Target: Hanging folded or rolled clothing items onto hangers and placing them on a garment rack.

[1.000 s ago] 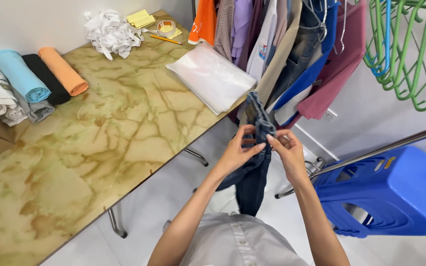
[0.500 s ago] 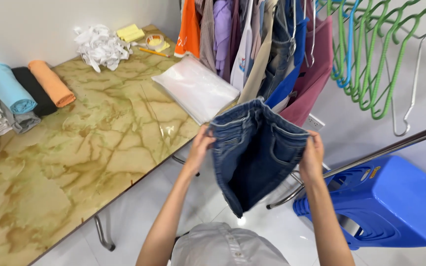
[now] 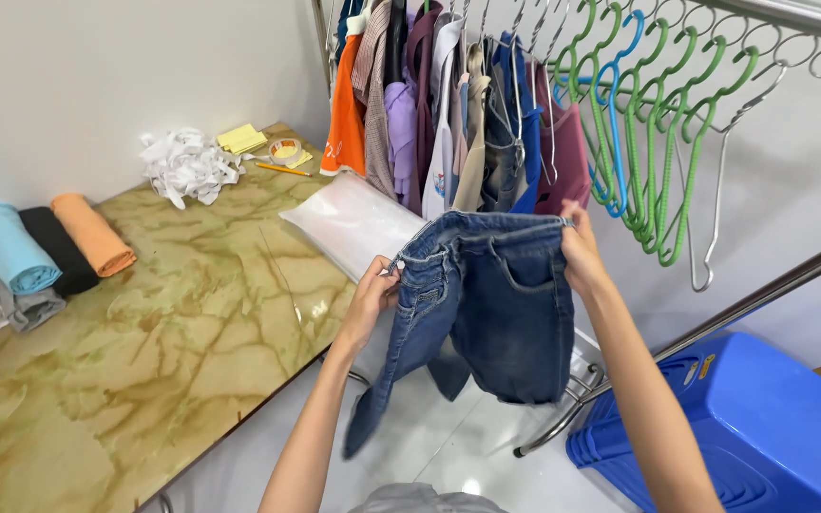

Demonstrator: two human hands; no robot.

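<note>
A pair of dark blue jeans point(image 3: 486, 304) hangs in the air in front of me, waistband up and stretched wide, legs dangling below. My left hand point(image 3: 371, 296) grips the waistband's left end near the button. At the right end of the waistband, my right hand point(image 3: 582, 249) pinches the denim. The jeans hang just off the marbled yellow-green table's point(image 3: 144, 351) right edge, in front of the clothes on the rack point(image 3: 448, 114).
Rolled garments in blue, black and orange point(image 3: 49, 245) lie at the table's left. A clear plastic bag point(image 3: 353, 220), crumpled white strips point(image 3: 187, 163), yellow notes and tape sit further back. Green and blue hangers point(image 3: 658, 133) fill the rail. A blue plastic stool point(image 3: 743, 427) stands at lower right.
The jeans went from a bunched bundle held low to spread open, then lifted higher with the waistband pulled wide. My view tilted up toward the rack.
</note>
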